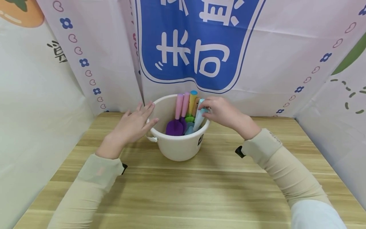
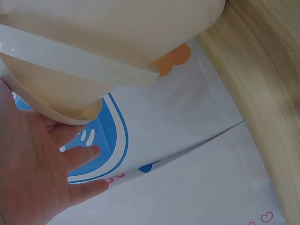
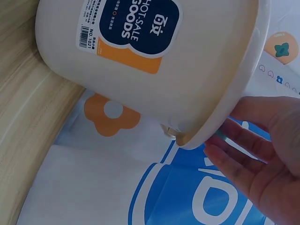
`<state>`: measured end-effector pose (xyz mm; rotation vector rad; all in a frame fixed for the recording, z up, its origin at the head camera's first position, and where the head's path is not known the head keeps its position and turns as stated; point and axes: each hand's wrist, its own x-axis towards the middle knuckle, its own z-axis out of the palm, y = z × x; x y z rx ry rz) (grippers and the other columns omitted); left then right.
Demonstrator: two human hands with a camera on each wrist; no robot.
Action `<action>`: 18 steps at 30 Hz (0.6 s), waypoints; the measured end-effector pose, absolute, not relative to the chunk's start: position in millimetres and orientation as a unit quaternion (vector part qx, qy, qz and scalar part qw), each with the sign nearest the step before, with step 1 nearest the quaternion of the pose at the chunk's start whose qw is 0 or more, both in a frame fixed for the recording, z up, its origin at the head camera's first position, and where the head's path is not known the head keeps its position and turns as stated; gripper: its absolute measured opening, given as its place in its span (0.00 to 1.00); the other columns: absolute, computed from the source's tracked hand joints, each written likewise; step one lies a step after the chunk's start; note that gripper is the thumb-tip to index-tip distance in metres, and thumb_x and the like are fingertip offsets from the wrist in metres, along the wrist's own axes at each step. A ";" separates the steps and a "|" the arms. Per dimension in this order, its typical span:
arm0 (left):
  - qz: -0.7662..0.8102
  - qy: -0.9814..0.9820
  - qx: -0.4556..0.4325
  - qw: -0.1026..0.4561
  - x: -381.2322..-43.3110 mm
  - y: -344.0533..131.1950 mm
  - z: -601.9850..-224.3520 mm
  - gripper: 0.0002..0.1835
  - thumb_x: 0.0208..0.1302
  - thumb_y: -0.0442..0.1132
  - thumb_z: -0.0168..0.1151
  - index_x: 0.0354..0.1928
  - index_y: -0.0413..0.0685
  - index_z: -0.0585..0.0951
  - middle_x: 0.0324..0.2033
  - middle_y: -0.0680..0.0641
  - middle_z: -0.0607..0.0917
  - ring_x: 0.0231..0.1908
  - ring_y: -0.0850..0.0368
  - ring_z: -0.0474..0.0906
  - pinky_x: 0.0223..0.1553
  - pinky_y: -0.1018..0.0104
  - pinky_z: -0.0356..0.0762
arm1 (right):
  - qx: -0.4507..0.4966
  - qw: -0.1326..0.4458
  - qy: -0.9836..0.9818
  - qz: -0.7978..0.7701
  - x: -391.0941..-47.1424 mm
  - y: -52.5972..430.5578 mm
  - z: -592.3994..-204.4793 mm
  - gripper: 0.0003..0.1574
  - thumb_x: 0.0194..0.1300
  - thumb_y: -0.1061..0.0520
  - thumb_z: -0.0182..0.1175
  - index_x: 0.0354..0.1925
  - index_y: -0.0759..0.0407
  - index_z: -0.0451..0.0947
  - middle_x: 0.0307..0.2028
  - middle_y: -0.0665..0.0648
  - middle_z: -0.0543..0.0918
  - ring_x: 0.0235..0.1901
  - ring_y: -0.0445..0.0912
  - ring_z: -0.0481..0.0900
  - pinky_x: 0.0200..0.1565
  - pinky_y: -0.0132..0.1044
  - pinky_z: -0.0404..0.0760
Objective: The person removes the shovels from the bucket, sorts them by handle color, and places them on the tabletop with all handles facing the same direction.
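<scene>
A white bucket [image 1: 178, 149] stands on the wooden table, holding several colourful toy tools upright. Among them are a purple shovel [image 1: 174, 128] with a pink handle, a second pink handle [image 1: 185, 105] and a yellow handle [image 1: 193, 103]. At the bucket's right rim my right hand [image 1: 221, 111] pinches the light blue handle of a toy shovel [image 1: 199, 118], whose lower end is inside the bucket. My left hand [image 1: 132, 124] rests at the left rim, fingers spread and fairly straight. In the left wrist view, fingers [image 2: 82, 157] extend past the rim.
A white carrying handle [image 1: 152, 139] hangs on the bucket's left side. Behind the bucket, a printed white cloth [image 1: 280, 73] with a blue panel hangs at the table's back edge. More cloth borders both sides of the wooden table [image 1: 183, 194].
</scene>
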<state>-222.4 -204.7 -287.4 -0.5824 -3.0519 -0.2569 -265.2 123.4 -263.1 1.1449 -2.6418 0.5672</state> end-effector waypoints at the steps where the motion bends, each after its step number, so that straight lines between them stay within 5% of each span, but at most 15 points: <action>1: -0.081 -0.979 -0.187 0.012 -222.3 -204.9 -287.4 0.41 0.81 0.64 0.31 0.82 0.44 0.47 0.81 0.45 0.44 0.78 0.37 0.36 0.72 0.27 0.39 | 0.385 0.102 -0.897 0.192 -265.4 122.4 -263.2 0.13 0.64 0.66 0.71 0.48 0.64 0.86 0.48 0.62 0.86 0.47 0.54 0.84 0.47 0.44 0.86; 18: -0.088 -0.979 -0.184 0.008 -220.9 -205.9 -289.5 0.42 0.80 0.65 0.29 0.82 0.45 0.44 0.81 0.45 0.43 0.79 0.37 0.35 0.72 0.27 0.39 | 0.370 0.079 -0.894 0.238 -257.8 109.4 -265.5 0.12 0.63 0.69 0.71 0.46 0.63 0.88 0.46 0.59 0.86 0.53 0.55 0.81 0.54 0.47 0.84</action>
